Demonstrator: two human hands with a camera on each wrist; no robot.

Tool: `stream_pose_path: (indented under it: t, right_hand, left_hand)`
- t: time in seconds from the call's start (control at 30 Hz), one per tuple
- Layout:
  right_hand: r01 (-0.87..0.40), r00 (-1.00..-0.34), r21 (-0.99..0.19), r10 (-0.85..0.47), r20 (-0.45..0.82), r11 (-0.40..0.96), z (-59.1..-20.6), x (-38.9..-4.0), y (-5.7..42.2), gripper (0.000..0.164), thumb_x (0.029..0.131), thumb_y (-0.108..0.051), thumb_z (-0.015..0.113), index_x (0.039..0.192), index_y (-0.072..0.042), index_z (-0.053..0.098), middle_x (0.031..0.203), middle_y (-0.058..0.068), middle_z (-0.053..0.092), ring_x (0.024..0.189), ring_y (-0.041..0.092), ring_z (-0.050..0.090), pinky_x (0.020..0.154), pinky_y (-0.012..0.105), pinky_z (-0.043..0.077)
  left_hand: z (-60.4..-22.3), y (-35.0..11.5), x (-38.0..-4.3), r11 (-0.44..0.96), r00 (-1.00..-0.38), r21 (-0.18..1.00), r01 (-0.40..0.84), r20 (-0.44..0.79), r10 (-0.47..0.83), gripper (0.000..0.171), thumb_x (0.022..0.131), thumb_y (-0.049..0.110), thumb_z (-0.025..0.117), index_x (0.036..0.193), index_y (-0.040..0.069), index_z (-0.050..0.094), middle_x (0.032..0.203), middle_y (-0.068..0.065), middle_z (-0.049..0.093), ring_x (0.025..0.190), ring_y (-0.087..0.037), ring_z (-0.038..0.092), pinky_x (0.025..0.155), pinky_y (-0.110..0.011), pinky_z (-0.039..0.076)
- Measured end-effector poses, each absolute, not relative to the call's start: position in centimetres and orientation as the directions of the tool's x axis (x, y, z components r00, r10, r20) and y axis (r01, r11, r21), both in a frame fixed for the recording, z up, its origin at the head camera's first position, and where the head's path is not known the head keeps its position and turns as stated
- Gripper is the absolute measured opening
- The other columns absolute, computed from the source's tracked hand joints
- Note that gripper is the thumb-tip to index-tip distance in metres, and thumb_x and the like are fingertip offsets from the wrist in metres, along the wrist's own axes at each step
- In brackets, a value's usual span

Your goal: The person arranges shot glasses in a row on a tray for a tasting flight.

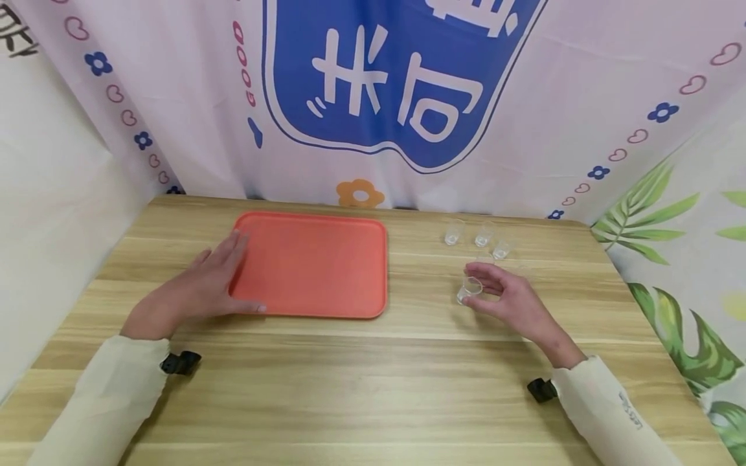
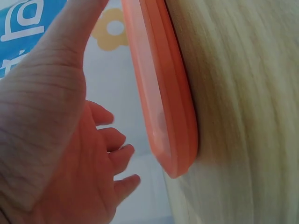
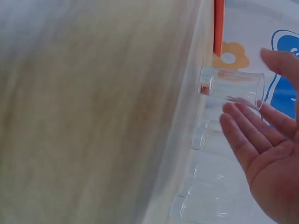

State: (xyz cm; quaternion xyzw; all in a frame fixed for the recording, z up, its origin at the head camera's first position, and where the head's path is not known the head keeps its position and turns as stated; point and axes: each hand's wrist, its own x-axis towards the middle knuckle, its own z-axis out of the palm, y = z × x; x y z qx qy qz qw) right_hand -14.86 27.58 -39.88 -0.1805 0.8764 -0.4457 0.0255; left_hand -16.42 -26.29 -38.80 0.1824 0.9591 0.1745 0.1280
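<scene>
A small clear shot glass [image 1: 464,294] stands upright on the table, to the right of the tray. My right hand [image 1: 508,299] is around it, thumb on the near side and fingers on the far side. The right wrist view shows a gap between the thumb [image 3: 280,63] and the glass [image 3: 233,86], with the fingers loosely bent beside it. At the left edge of the red tray [image 1: 315,265], my left hand [image 1: 212,281] is spread, its thumb over the near left corner. In the left wrist view its fingers are relaxed and grip nothing.
Several more clear shot glasses [image 1: 454,232] stand behind the right hand, partly hidden by it. The wooden table [image 1: 361,388] ends at a printed curtain [image 1: 204,142] at the back. A leaf-patterned cloth [image 1: 688,285] hangs along the right side.
</scene>
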Motion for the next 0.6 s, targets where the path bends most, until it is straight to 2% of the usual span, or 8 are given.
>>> stream_pose_path:
  t: [0.13, 0.23, 0.43, 0.6]
  right_hand:
    - [-0.28, -0.929, -0.765, -0.364, 0.064, 0.579, -40.0, -14.9, 27.8, 0.062, 0.088, -0.013, 0.084, 0.14, 0.006, 0.056, 0.127, 0.021, 0.067, 0.114, 0.036, 0.067, 0.097, 0.042, 0.054]
    - [-0.264, -0.923, -0.754, -0.384, 0.017, 0.602, -40.0, -14.9, 28.0, 0.064, 0.088, -0.011, 0.084, 0.142, 0.007, 0.054, 0.126, 0.023, 0.067, 0.112, 0.037, 0.068, 0.095, 0.044, 0.056]
    - [-0.24, -0.915, -0.752, -0.402, -0.036, 0.614, -40.1, -15.1, 28.0, 0.066, 0.089, -0.008, 0.082, 0.144, 0.009, 0.051, 0.13, 0.026, 0.064, 0.111, 0.037, 0.069, 0.09, 0.037, 0.058]
    - [-0.259, -0.904, -0.746, -0.426, -0.037, 0.614, -40.0, -15.3, 27.9, 0.064, 0.089, -0.003, 0.08, 0.143, 0.012, 0.05, 0.129, 0.027, 0.064, 0.108, 0.038, 0.07, 0.087, 0.032, 0.058]
  left_hand:
    - [-39.0, -26.5, -16.5, 0.876, -0.895, 0.389, 0.286, -0.219, 0.39, 0.139, 0.079, 0.075, 0.074, 0.16, -0.008, -0.004, 0.167, -0.03, -0.009, 0.152, -0.049, 0.001, 0.118, -0.068, 0.006]
    - [-39.1, -26.8, -16.6, 0.874, -0.891, 0.4, 0.276, -0.235, 0.389, 0.139, 0.079, 0.074, 0.074, 0.16, -0.008, -0.004, 0.166, -0.031, -0.009, 0.151, -0.053, 0.003, 0.117, -0.07, 0.009]
    - [-39.4, -27.4, -16.8, 0.861, -0.891, 0.446, 0.243, -0.249, 0.38, 0.139, 0.079, 0.07, 0.077, 0.161, -0.006, -0.004, 0.166, -0.031, -0.009, 0.148, -0.058, 0.008, 0.114, -0.071, 0.02]
    - [-39.5, -28.0, -16.9, 0.849, -0.898, 0.486, 0.206, -0.251, 0.362, 0.14, 0.08, 0.065, 0.08, 0.16, -0.005, -0.01, 0.165, -0.032, -0.014, 0.15, -0.055, 0.002, 0.114, -0.071, 0.021]
